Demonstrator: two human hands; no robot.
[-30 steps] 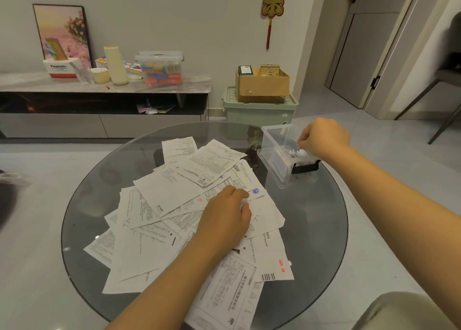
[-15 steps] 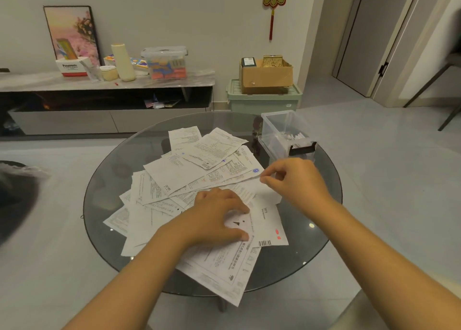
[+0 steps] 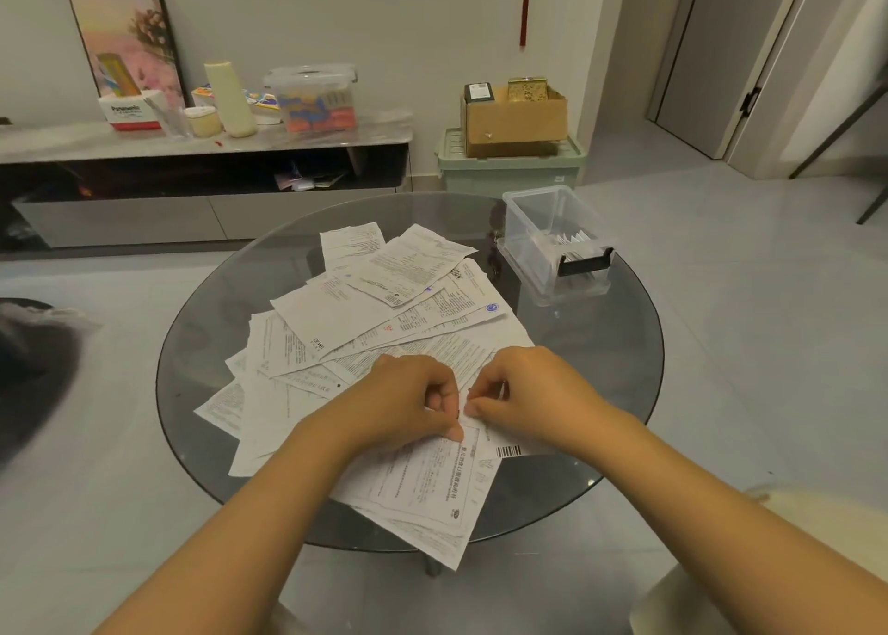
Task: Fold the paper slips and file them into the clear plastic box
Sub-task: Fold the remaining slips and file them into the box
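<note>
A loose heap of white printed paper slips [image 3: 365, 327] covers the middle of a round glass table [image 3: 620, 346]. My left hand [image 3: 403, 404] and my right hand [image 3: 528, 394] meet at the near side of the heap, both with curled fingers pinching one paper slip [image 3: 509, 449] that has a barcode at its near corner. The clear plastic box [image 3: 543, 231] stands at the table's far right, open, with a black clip on its near wall and several folded slips inside.
A low sideboard [image 3: 202, 144] along the far wall carries a lidded tub, a cream bottle and cartons. A cardboard box [image 3: 514, 115] sits on a green crate beside it. A dark shape [image 3: 29, 360] lies on the floor at left. A pale seat edge [image 3: 817, 514] shows at lower right.
My right hand left the clear box and came back to the heap. Both hands drew together at the near side and took hold of one slip.
</note>
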